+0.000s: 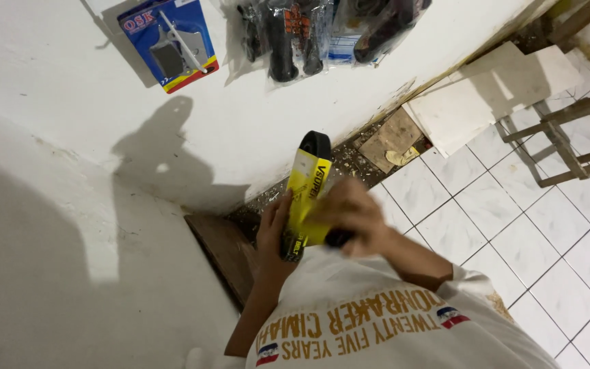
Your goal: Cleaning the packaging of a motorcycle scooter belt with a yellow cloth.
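A black rubber belt in a yellow cardboard sleeve [308, 183] is held upright in front of my chest, close to a white wall. My left hand [273, 231] grips its lower left edge. My right hand [351, 215], blurred by motion, closes over the sleeve's lower right part. The belt's black loop sticks out above the sleeve. My white printed shirt [370, 318] fills the bottom of the view.
On the white wall [56, 171] hang a blue blister pack [170, 42] holding a grey part and several clear bags of black parts [295, 37]. White floor tiles [513, 225], loose white boards [479, 92], debris along the wall base and a wooden stool frame [568, 140] lie to the right.
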